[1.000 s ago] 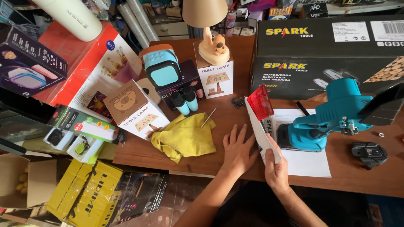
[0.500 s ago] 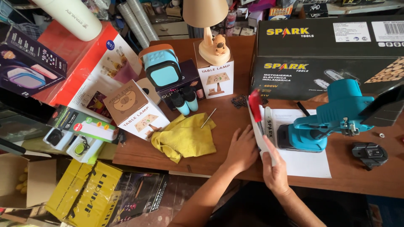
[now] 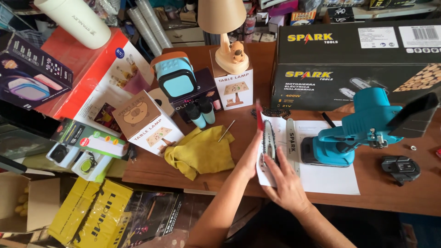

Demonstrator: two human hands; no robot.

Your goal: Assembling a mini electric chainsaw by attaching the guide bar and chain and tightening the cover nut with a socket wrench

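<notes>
A teal cordless mini chainsaw (image 3: 349, 133) lies on a white paper sheet (image 3: 330, 179) on the brown wooden table (image 3: 220, 177); its white guide bar (image 3: 292, 142) points towards me. The sheet's left edge is raised, with a dark saw chain (image 3: 268, 147) lying against the raised part and a red card edge (image 3: 258, 115) at its top. My left hand (image 3: 250, 158) backs the raised edge from the left. My right hand (image 3: 287, 181) grips the same fold from the right, fingers beside the guide bar.
A yellow cloth (image 3: 200, 151) and a thin metal rod (image 3: 226, 131) lie left of my hands. Two lamp boxes (image 3: 144, 121) (image 3: 234, 87), a small lamp (image 3: 225, 27), a large black tool box (image 3: 358, 59), a black battery (image 3: 400, 167) and a second loose chain (image 3: 273, 111) crowd the table.
The raised sheet has swung over to the right and now shows the chain on its face. Both hands moved right with it; the red card shows only as a thin edge.
</notes>
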